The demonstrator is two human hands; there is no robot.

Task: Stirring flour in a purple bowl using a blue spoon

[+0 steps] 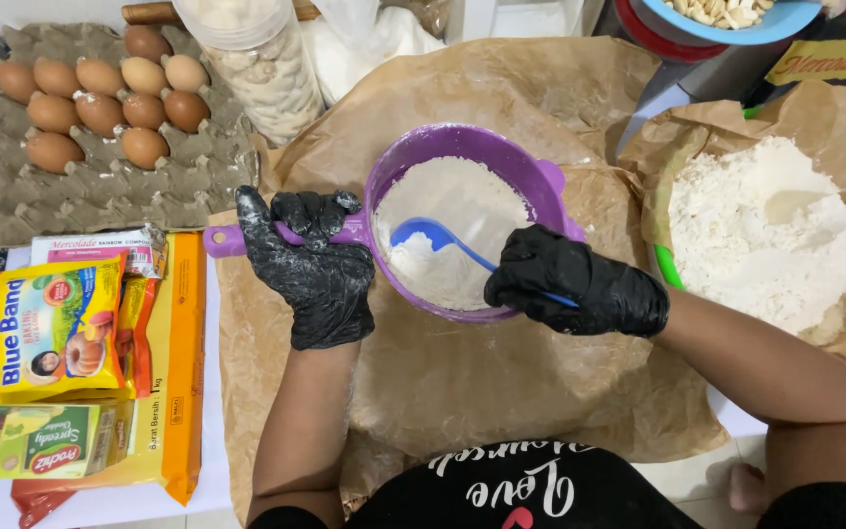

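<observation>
Purple round plastic sieve [462, 157] sits over brown paper [462, 382], part-filled with white flour [462, 211]; left hand [313, 269] grips its handle; right hand [580, 284] clasps a blue plastic spoon [428, 233] in the flour; most looks unsifted, and more flour [761, 235] waits heaped at right.

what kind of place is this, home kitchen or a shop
Most likely a home baking setup. Gloved hands work flour in a purple sieve over brown paper, beside a tray of eggs and packets of baking ingredients. No shop fittings show.
</observation>
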